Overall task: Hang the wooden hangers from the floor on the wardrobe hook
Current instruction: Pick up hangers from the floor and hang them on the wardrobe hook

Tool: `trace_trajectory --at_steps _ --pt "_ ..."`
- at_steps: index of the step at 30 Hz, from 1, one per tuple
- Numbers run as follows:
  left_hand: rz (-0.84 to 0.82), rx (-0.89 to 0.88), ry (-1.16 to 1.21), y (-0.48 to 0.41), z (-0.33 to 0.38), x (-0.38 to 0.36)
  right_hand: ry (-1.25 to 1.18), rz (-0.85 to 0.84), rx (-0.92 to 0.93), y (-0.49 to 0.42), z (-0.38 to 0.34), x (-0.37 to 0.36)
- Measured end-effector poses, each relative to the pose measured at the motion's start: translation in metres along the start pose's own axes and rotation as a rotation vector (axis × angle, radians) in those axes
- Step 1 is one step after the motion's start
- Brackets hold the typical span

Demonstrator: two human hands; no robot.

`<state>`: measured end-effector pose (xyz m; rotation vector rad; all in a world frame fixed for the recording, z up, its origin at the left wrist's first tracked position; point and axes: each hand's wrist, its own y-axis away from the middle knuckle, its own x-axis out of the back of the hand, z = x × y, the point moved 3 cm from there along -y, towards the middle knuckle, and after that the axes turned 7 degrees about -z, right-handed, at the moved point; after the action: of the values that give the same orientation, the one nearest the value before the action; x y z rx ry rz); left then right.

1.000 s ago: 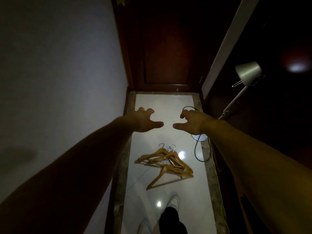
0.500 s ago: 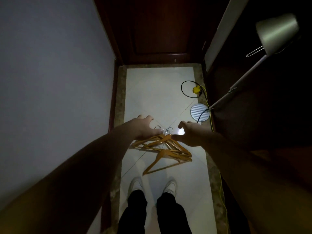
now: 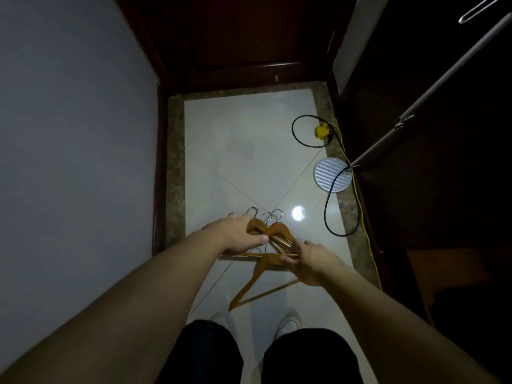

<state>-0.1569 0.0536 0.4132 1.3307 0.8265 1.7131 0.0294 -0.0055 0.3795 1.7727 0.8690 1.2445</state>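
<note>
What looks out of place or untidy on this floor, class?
The light-brown wooden hangers with metal hooks lie crossed in a heap on the white tiled floor instead of hanging; the left hand grips them and the right hand touches them. A black cable also trails in loose loops beside the round white lamp base.

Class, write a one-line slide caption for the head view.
Head view: left hand and right hand touch a pile of wooden hangers on the tiled floor near a lamp's round base.
</note>
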Motion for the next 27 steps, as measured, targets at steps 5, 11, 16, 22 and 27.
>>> trace_trajectory --at_steps 5,11,16,22,27 --pt "0.001 -0.028 0.012 -0.097 -0.005 -0.037 -0.009 0.023 0.007 -0.089 0.023 -0.034" --pt "-0.052 -0.063 0.034 -0.218 -0.019 -0.097 -0.024 0.103 0.044 -0.207 0.059 -0.077" --pt "-0.02 -0.079 0.07 -0.265 -0.033 -0.125 -0.045 0.138 0.04 -0.26 0.075 -0.095" --pt "-0.044 -0.052 0.081 -0.265 -0.047 -0.145 -0.041 0.123 0.083 -0.256 0.075 -0.108" --pt "-0.025 -0.048 0.086 -0.267 -0.048 -0.143 0.001 0.145 0.079 -0.26 0.078 -0.096"
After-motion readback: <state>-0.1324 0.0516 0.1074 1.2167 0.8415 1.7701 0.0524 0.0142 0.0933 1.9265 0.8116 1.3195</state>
